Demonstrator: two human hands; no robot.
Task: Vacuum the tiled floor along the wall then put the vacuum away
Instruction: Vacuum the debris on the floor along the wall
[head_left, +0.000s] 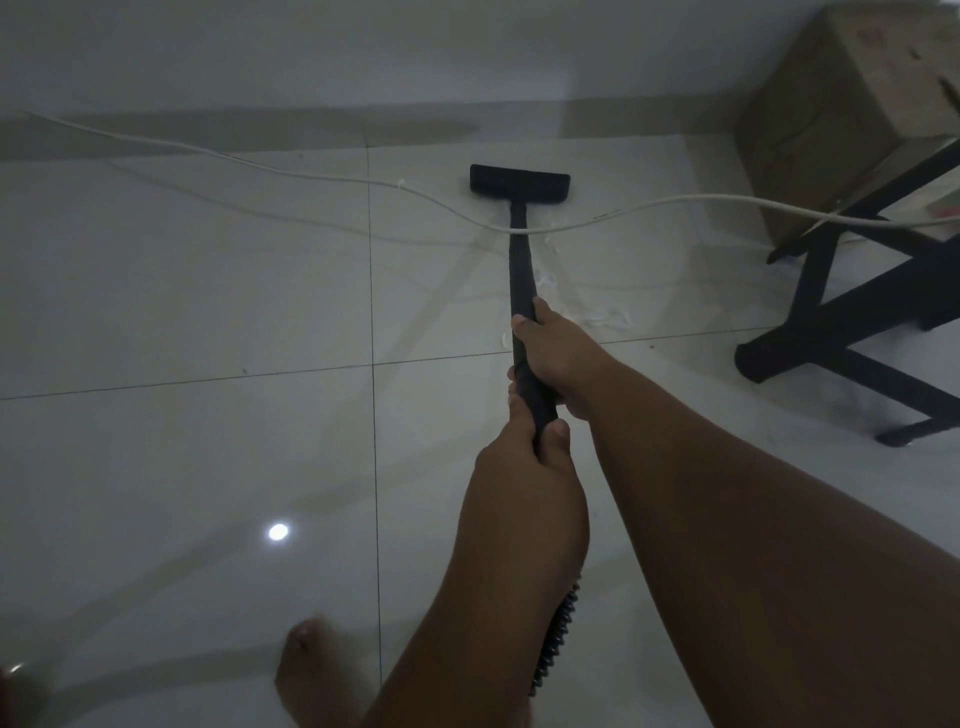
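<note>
A black vacuum wand runs away from me over the glossy tiled floor. Its flat floor head sits on the tiles close to the wall's base. My right hand grips the wand higher up. My left hand grips the wand's near end just behind it. A ribbed black hose hangs down below my left forearm. Small white scraps lie on the tiles right of the wand.
A white cable hangs across the view in front of the wand. At right stand black furniture legs and a cardboard box against the wall. My bare foot is at the bottom.
</note>
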